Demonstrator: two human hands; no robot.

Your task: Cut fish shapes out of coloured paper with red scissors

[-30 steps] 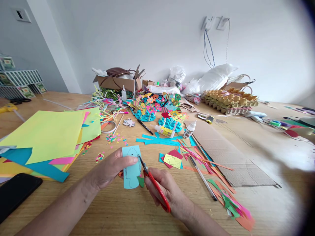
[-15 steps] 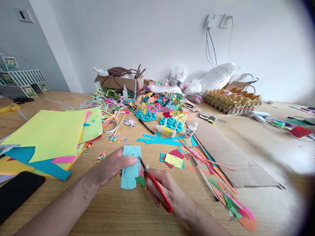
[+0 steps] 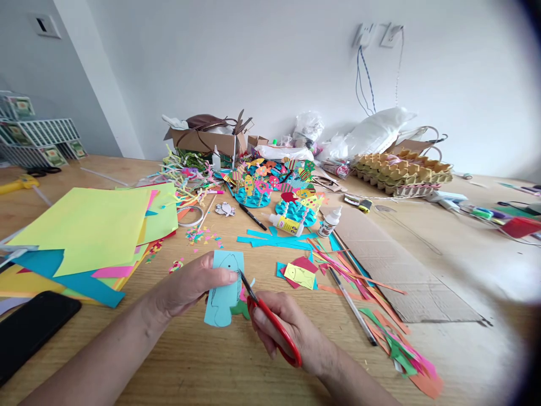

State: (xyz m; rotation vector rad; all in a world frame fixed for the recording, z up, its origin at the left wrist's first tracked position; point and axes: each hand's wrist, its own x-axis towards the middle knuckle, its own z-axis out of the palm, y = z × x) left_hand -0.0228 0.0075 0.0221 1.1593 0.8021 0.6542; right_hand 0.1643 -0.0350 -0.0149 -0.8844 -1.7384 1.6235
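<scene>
Light blue paper (image 3: 224, 301) with a fish drawn on it is pinched between the thumb and fingers of my left hand (image 3: 190, 285). My right hand (image 3: 285, 324) is wrapped round the red handles of the scissors (image 3: 274, 321). The dark blades touch the paper's right edge, near the left thumb tip. Under the paper, green and pink cut pieces (image 3: 240, 309) show partly. To the right, a yellow paper with a fish drawing (image 3: 299, 275) lies on red and blue pieces.
Coloured sheets (image 3: 84, 225) and a black phone (image 3: 36, 332) lie at left. Ahead are glue bottles (image 3: 329, 221), a black marker (image 3: 252, 217) and paper fish on blue bases (image 3: 296, 212). Cardboard (image 3: 389, 265), a pen (image 3: 353, 304) and paper strips (image 3: 406, 349) lie at right.
The lower end of the blue paper has swung slightly left, and the scissor handles have shifted a little right. The whole view has moved slightly.
</scene>
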